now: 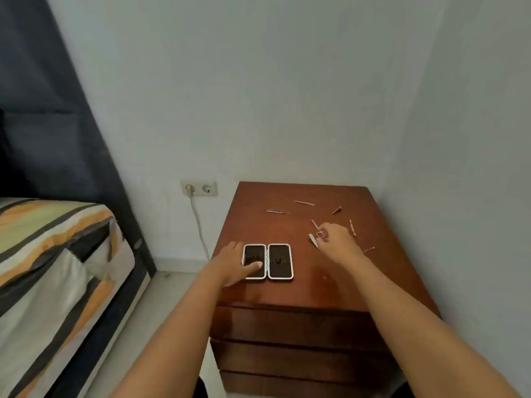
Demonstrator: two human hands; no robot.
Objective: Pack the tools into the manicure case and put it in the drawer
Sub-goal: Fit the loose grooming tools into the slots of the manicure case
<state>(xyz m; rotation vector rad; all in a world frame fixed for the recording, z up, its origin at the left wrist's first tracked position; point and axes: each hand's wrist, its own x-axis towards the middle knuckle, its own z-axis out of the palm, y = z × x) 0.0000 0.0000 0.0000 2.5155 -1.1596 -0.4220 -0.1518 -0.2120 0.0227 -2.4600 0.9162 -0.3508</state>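
The manicure case lies open and flat on the wooden nightstand, showing two dark halves with white rims. My left hand rests on its left half, thumb pressing the lining. My right hand has its fingers closed on small scissors, lifting them just off the top. A nail clipper lies beside that hand. Several thin metal tools are scattered behind: one, another, a short pointed one, a slim one and one by my wrist.
The nightstand has three shut drawers on its front. It stands in a corner with walls behind and to the right. A bed with striped bedding is to the left, and a wall socket with a cable hangs between them.
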